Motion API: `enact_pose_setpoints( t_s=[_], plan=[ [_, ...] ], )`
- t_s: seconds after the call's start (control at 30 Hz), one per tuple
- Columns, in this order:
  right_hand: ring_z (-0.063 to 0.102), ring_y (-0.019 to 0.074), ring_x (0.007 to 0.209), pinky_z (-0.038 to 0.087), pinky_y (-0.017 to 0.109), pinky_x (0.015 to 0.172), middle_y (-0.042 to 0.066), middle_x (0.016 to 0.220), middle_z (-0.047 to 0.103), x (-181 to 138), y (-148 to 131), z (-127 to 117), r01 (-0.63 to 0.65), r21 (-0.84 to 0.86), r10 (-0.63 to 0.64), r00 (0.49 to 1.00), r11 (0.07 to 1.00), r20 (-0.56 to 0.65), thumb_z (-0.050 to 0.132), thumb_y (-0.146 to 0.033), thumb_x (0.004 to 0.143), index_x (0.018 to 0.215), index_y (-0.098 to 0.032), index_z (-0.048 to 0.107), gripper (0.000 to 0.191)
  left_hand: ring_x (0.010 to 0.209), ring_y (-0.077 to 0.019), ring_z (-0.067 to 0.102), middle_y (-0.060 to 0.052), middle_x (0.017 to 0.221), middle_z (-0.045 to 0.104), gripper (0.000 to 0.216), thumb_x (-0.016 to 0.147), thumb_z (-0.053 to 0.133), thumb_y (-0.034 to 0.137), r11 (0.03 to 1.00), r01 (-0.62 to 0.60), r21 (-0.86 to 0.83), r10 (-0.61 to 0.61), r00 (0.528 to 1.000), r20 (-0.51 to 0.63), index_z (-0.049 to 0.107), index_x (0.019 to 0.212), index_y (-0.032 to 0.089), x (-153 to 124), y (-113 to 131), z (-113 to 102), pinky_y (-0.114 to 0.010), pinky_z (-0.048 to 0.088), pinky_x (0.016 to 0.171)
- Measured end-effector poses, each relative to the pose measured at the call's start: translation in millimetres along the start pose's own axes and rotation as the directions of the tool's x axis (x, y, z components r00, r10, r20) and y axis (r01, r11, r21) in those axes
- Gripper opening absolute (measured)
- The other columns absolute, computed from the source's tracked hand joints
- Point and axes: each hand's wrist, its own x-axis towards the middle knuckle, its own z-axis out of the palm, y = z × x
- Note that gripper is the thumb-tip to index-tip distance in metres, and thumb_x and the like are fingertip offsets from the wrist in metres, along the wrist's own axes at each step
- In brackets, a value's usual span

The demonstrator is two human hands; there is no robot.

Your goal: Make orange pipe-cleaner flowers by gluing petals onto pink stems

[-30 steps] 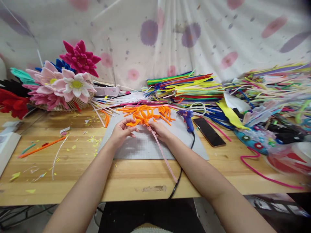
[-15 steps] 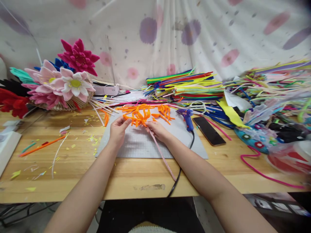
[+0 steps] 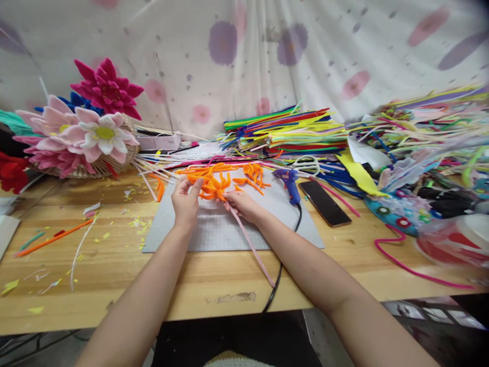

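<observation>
An orange fuzzy pipe-cleaner flower (image 3: 215, 187) with several curled petals is held up between my hands over the grey cutting mat (image 3: 206, 234). My left hand (image 3: 185, 203) is closed, thumb and fingers pinching an orange petal at the flower's left side. My right hand (image 3: 244, 205) grips the flower's base where it meets a pale pink stem (image 3: 250, 242). That stem slants down toward the table's front edge. Loose orange petal pieces (image 3: 254, 176) lie on the mat behind the flower.
A blue glue gun (image 3: 288, 184) with a black cord, a phone (image 3: 324, 203) and white-handled scissors (image 3: 306, 164) are to the right. Bundles of coloured pipe cleaners (image 3: 282, 132) line the back. Finished flowers (image 3: 103, 132) stand at left, near yellow scraps and an orange pipe cleaner (image 3: 57, 237).
The whole scene has shifted slightly left as the head turned. My left fingers are a little higher at the petals. My right hand keeps its grip at the flower's base.
</observation>
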Motion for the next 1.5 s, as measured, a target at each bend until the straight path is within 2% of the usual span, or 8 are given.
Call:
enact_pose_setpoints(
  t_s=[0.23,0.6,0.67,0.8,0.87,1.17,1.3,1.5],
  plan=[
    [0.028,0.0027,0.031,0.014,0.017,0.031,-0.005,0.046,0.049,-2.8,-4.2,4.1,-0.045,-0.014,0.044,0.998,0.999,-0.055,0.046,-0.028,0.08,0.069,-0.015,0.058,0.021,0.07,-0.0093,0.057,0.001,0.071,0.062,0.023,0.065,0.072,0.036,0.983,0.049,-0.176,-0.055,0.998,-0.029,0.061,0.072,0.017,-0.8,4.0,-4.7,-0.025,0.045,0.077],
    [0.026,0.0025,0.031,0.013,0.018,0.031,-0.006,0.045,0.049,-3.1,-2.1,4.9,0.016,-0.033,-0.017,0.999,0.999,-0.033,0.048,-0.028,0.076,0.066,-0.016,0.054,0.017,0.069,-0.0113,0.056,-0.001,0.073,0.063,0.027,0.064,0.07,0.041,0.975,0.167,-0.145,-0.154,0.984,0.093,0.061,0.073,0.017,-3.8,3.4,-3.6,-0.026,0.046,0.071],
    [0.026,0.0027,0.031,0.013,0.018,0.031,-0.006,0.045,0.049,-3.0,-2.1,5.4,0.022,-0.037,-0.023,0.999,0.999,-0.031,0.049,-0.028,0.076,0.066,-0.016,0.053,0.016,0.07,-0.0122,0.055,-0.001,0.074,0.061,0.024,0.065,0.07,0.039,0.989,0.133,-0.07,-0.123,0.984,0.129,0.062,0.07,0.017,-5.1,4.2,-3.7,-0.027,0.046,0.072],
    [0.027,0.0026,0.032,0.015,0.018,0.031,-0.007,0.045,0.049,-3.9,-3.2,6.6,0.02,-0.043,-0.021,0.999,0.999,-0.03,0.05,-0.03,0.075,0.068,-0.016,0.054,0.016,0.082,-0.0152,0.053,-0.003,0.078,0.056,0.017,0.065,0.07,0.033,0.99,-0.067,0.128,0.044,0.984,0.173,0.062,0.062,0.018,-7.2,3.1,-5.0,-0.028,0.042,0.082],
    [0.028,0.0028,0.032,0.016,0.017,0.032,-0.007,0.046,0.049,-4.6,-3.8,7.1,0.016,-0.052,-0.018,0.999,0.999,-0.036,0.05,-0.03,0.075,0.069,-0.016,0.055,0.016,0.084,-0.0163,0.052,-0.003,0.079,0.054,0.016,0.067,0.069,0.031,0.974,-0.121,0.193,0.087,0.981,0.176,0.061,0.061,0.018,-7.5,1.4,-5.9,-0.03,0.041,0.086],
    [0.031,0.0036,0.034,0.018,0.017,0.032,-0.006,0.047,0.05,-4.1,-2.7,6.3,0.008,-0.062,-0.009,1.0,0.998,-0.024,0.05,-0.031,0.076,0.067,-0.017,0.051,0.017,0.086,-0.0179,0.05,-0.004,0.082,0.053,0.017,0.067,0.068,0.028,0.931,-0.215,0.296,0.158,0.966,0.205,0.056,0.058,0.019,-9.1,2.0,-4.3,-0.031,0.04,0.084],
    [0.03,0.0037,0.034,0.017,0.017,0.032,-0.006,0.046,0.05,-3.5,-1.7,5.7,0.012,-0.088,-0.014,1.0,0.996,-0.021,0.05,-0.033,0.077,0.07,-0.016,0.055,0.018,0.089,-0.0185,0.05,-0.004,0.086,0.053,0.013,0.068,0.067,0.031,0.907,-0.269,0.324,0.208,0.955,0.209,0.06,0.066,0.02,-8.0,1.5,-5.7,-0.032,0.04,0.085],
    [0.03,0.0028,0.033,0.017,0.017,0.032,-0.005,0.045,0.049,-3.3,-0.6,6.6,0.022,-0.097,-0.025,0.999,0.995,-0.025,0.053,-0.035,0.075,0.06,-0.016,0.05,0.024,0.09,-0.0192,0.051,-0.004,0.087,0.052,0.015,0.069,0.066,0.032,0.843,-0.359,0.4,0.28,0.929,0.244,0.06,0.068,0.019,-6.9,-2.4,-8.7,-0.033,0.04,0.086]
  ],
)
